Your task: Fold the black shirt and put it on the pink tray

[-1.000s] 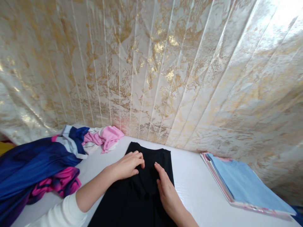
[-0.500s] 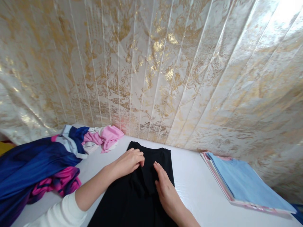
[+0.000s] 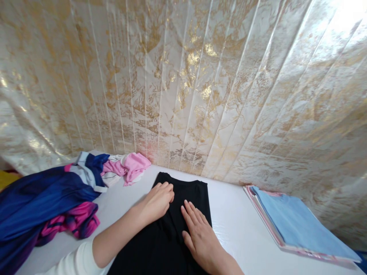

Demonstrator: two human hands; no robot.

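Observation:
A pair of black trousers (image 3: 187, 190) lies spread on the white table, waistband at the far end and the lower part running toward me. My left hand (image 3: 159, 201) rests on the upper left of the fabric, fingers curled in and closed on the cloth; its fingertips are partly hidden. Flat on the right half, palm down, is my right hand (image 3: 199, 233), its fingers stretched out and the thumb apart. Small wrinkles run through the cloth between the two hands.
On the left lies a loose heap of clothes: a dark blue garment (image 3: 51, 191), a pink one (image 3: 137, 165) and a magenta patterned one (image 3: 83, 221). To the right is a folded stack topped by light blue cloth (image 3: 304, 225). A gold-patterned curtain (image 3: 183, 84) hangs behind the table (image 3: 241, 229).
My right hand has turned flatter, fingers spread onto the cloth. My left hand has shifted slightly toward me, still curled. The wrinkles between the hands look smoother.

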